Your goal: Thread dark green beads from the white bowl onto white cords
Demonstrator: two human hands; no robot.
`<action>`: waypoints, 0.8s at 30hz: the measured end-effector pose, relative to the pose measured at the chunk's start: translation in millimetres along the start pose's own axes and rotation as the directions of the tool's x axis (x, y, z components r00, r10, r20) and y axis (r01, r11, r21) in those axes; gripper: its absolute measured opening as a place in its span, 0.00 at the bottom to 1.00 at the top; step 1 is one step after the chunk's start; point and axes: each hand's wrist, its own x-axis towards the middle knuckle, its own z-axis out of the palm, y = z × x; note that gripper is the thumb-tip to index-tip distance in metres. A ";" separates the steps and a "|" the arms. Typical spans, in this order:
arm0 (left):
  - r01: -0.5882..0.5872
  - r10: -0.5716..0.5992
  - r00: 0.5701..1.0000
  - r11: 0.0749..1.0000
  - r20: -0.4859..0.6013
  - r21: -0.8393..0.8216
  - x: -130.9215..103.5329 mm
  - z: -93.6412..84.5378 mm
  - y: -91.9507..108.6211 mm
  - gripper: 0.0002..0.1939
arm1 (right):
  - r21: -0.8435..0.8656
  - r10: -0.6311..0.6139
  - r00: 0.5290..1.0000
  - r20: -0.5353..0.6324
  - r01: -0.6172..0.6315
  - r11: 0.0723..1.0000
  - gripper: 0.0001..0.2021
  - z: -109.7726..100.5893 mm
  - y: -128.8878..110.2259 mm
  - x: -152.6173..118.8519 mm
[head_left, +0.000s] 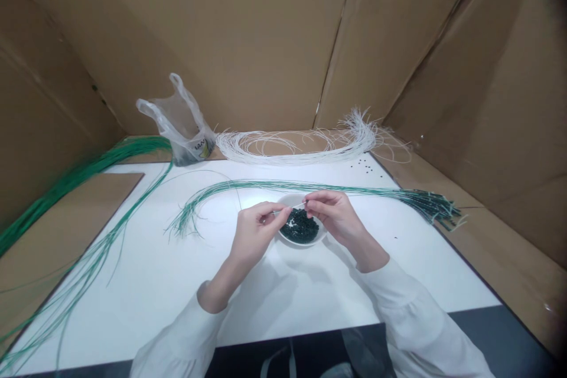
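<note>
Over a white bowl point(283, 240) of small dark green beads point(300, 229), both my hands are raised close together. My left hand point(259, 229) is closed in a pinch on a thin cord point(296, 206), whose pale end reaches across toward the right. A fine green length seems to loop up from this hand and away to the left. The fingertips of my right hand point(332, 212) pinch at the cord's other end; a tiny dark bead seems to be there, though it is too small to be sure.
Behind the bowl lies a bundle of green cords point(283, 185) with dark beaded ends at right. A coil of white cords point(292, 156), a plastic bag point(188, 130) and scattered beads point(367, 166) sit farther back. More green strands point(101, 242) hang at left. Cardboard walls point(274, 41) enclose the table.
</note>
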 end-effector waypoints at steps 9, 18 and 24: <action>-0.001 0.001 1.000 1.000 -0.005 -0.004 -0.2 -0.4 1.1 0.14 | -0.020 -0.005 1.000 -0.008 0.005 1.000 0.07 0.8 -0.5 -0.7; -0.010 0.010 1.000 1.000 0.008 0.007 -1.1 -0.2 1.1 0.14 | -0.042 -0.005 0.999 -0.041 0.004 0.999 0.07 3.7 -2.9 -1.1; -0.022 0.022 1.000 1.000 0.008 0.005 -1.3 0.5 1.2 0.14 | -0.048 -0.011 0.999 -0.043 0.009 0.999 0.07 2.8 -1.9 -0.2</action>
